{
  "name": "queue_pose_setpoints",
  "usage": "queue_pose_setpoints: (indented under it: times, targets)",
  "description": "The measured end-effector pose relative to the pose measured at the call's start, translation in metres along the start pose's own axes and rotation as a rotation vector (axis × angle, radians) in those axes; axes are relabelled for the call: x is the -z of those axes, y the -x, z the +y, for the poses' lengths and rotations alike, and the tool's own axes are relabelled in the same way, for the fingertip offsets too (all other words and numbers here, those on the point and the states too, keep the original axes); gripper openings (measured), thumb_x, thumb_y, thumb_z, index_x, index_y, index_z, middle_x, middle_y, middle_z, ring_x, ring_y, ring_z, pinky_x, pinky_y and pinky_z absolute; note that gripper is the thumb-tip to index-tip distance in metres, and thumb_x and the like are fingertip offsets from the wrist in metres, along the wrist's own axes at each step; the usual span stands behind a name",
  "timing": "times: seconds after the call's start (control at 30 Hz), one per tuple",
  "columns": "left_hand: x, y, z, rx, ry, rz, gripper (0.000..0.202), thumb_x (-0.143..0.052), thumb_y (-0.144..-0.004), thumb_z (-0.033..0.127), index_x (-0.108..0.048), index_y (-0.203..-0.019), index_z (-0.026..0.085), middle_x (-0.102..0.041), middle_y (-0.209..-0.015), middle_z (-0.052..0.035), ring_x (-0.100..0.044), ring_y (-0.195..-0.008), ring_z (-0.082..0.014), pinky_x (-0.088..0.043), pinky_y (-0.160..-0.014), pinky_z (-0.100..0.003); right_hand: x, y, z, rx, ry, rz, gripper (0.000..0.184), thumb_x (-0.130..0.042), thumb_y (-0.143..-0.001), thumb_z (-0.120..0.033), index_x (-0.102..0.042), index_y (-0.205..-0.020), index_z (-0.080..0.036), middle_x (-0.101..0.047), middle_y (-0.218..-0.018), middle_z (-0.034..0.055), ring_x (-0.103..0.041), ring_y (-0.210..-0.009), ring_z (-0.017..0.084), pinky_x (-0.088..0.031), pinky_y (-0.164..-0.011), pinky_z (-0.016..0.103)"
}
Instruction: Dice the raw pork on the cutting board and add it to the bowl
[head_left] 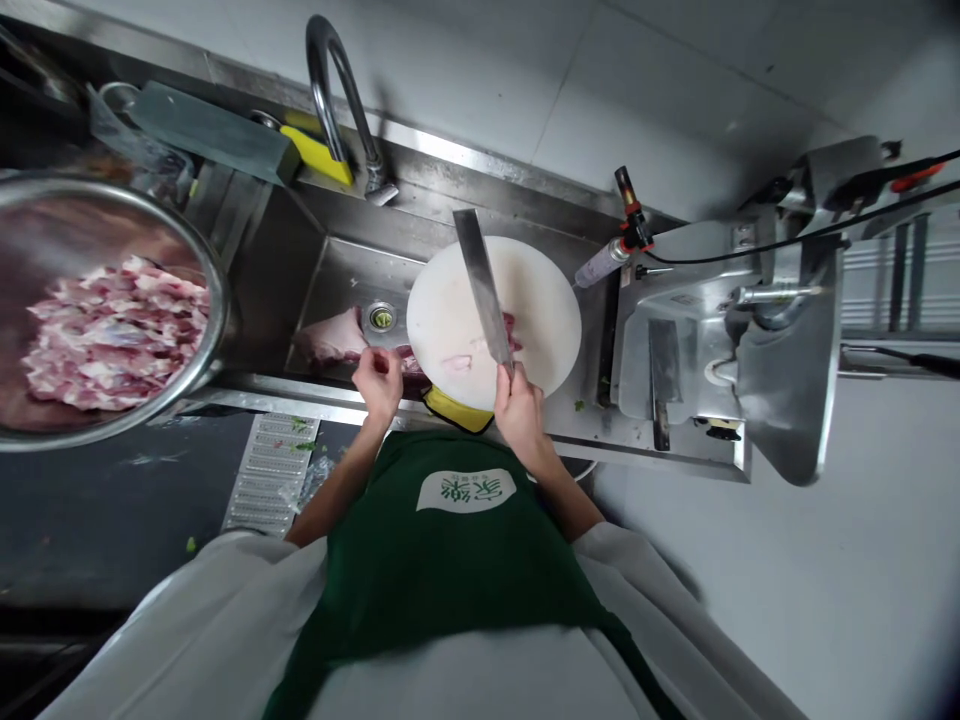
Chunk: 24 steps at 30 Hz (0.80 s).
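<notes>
My right hand (pixel 517 408) is closed round the handle of a cleaver (pixel 482 285), whose broad blade points away from me over a round white cutting board (pixel 540 300). Small pieces of raw meat (pixel 459 362) lie on the board by the blade. My left hand (pixel 379 385) is closed on a slab of raw meat (pixel 330 335) at the board's left edge, over the steel sink (pixel 345 270). A yellow cloth (pixel 457 412) sits under the board's near edge.
A large steel bowl (pixel 214 270) full of cut raw meat stands at the left. A tap (pixel 337 95) arches over the sink. To the right lie a second cleaver (pixel 661 375), a torch lighter (pixel 619 245) and a metal slicing machine (pixel 787 330).
</notes>
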<state>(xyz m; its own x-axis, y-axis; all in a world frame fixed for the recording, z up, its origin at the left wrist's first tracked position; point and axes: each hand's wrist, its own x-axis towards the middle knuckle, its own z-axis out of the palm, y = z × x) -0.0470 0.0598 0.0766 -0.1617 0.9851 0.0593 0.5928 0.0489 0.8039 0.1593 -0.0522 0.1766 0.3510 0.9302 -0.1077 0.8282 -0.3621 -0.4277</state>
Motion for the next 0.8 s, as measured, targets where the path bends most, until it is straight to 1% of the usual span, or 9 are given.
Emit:
queue_pose_setpoints:
  times: [0.07,0.1,0.17,0.23,0.33,0.43,0.63,0.7,0.8]
  targets:
    - [-0.001,0.008,-0.003,-0.058,0.04,0.078,0.02,-0.053,-0.097,0.035,-0.059,-0.086,0.019,-0.062,-0.078,-0.0027,-0.058,-0.072,-0.0159,-0.048,-0.074,-0.029,-0.02,-0.006,-0.01,-0.033,0.011,-0.127,0.039,-0.034,-0.111,-0.033,-0.066,-0.117,-0.012,-0.075,-0.092,0.0158,-0.072,-0.085,0.025,-0.047,-0.075,0.029]
    - [-0.006,0.012,-0.003,-0.114,0.051,0.057,0.019,-0.054,-0.097,0.033,-0.059,-0.086,0.019,-0.062,-0.08,-0.0033,-0.058,-0.075,-0.0166,-0.048,-0.076,-0.03,-0.031,-0.009,-0.013,-0.066,0.034,-0.222,0.036,-0.036,-0.11,-0.03,-0.067,-0.116,-0.012,-0.075,-0.095,0.0164,-0.072,-0.088,0.025,-0.048,-0.077,0.029]
    - [-0.02,0.021,-0.001,-0.26,0.048,-0.08,0.016,-0.055,-0.097,0.03,-0.061,-0.086,0.02,-0.064,-0.086,-0.0055,-0.06,-0.084,-0.0192,-0.049,-0.083,-0.033,-0.049,-0.015,-0.015,-0.128,0.083,-0.379,0.034,-0.038,-0.11,-0.026,-0.067,-0.115,-0.012,-0.076,-0.102,0.0174,-0.072,-0.093,0.026,-0.049,-0.081,0.03]
    - [-0.039,0.028,0.001,-0.417,0.0,-0.28,0.013,-0.056,-0.097,0.027,-0.065,-0.09,0.02,-0.066,-0.096,-0.0081,-0.06,-0.095,-0.0226,-0.049,-0.09,-0.038,-0.058,-0.017,-0.013,-0.148,0.099,-0.431,0.035,-0.036,-0.11,-0.027,-0.067,-0.119,-0.011,-0.075,-0.109,0.0178,-0.072,-0.099,0.026,-0.049,-0.085,0.031]
    - [-0.061,0.034,-0.001,-0.555,-0.121,-0.469,0.015,-0.054,-0.098,0.023,-0.068,-0.094,0.019,-0.067,-0.107,-0.0112,-0.057,-0.102,-0.0266,-0.047,-0.093,-0.043,-0.057,-0.018,-0.008,-0.136,0.088,-0.438,0.037,-0.036,-0.11,-0.029,-0.066,-0.121,-0.011,-0.075,-0.11,0.0179,-0.071,-0.101,0.027,-0.049,-0.087,0.032]
    - [-0.071,0.035,-0.009,-0.585,-0.173,-0.515,0.017,-0.053,-0.098,0.023,-0.069,-0.095,0.018,-0.067,-0.107,-0.0128,-0.056,-0.101,-0.0283,-0.047,-0.091,-0.045,-0.057,-0.029,-0.013,-0.118,0.062,-0.426,0.039,-0.035,-0.11,-0.028,-0.068,-0.12,-0.009,-0.074,-0.107,0.0183,-0.07,-0.099,0.026,-0.049,-0.087,0.032]
    - [-0.063,0.043,-0.024,-0.683,-0.065,-0.638,0.018,-0.055,-0.098,0.03,-0.07,-0.097,0.02,-0.066,-0.106,-0.0119,-0.059,-0.104,-0.0276,-0.052,-0.094,-0.047,-0.069,-0.109,-0.025,0.007,-0.062,-0.33,0.035,-0.042,-0.108,-0.034,-0.069,-0.11,-0.014,-0.074,-0.105,0.0142,-0.067,-0.1,0.022,-0.048,-0.085,0.028]
    - [-0.058,0.041,-0.027,-0.712,-0.05,-0.643,0.021,-0.055,-0.099,0.035,-0.07,-0.103,0.021,-0.065,-0.113,-0.0122,-0.058,-0.114,-0.0285,-0.052,-0.1,-0.049,-0.061,-0.123,-0.009,-0.004,-0.166,-0.276,0.03,-0.047,-0.106,-0.034,-0.069,-0.101,-0.015,-0.074,-0.099,0.0122,-0.067,-0.094,0.02,-0.048,-0.083,0.027]
    - [-0.067,0.027,-0.022,-0.659,-0.071,-0.532,0.027,-0.049,-0.103,0.039,-0.067,-0.111,0.021,-0.058,-0.135,-0.015,-0.046,-0.139,-0.0328,-0.044,-0.115,-0.056,-0.04,-0.106,0.037,-0.192,-0.508,-0.184,0.031,-0.048,-0.103,-0.041,-0.066,-0.095,-0.017,-0.07,-0.08,0.0045,-0.062,-0.067,0.015,-0.049,-0.068,0.026]
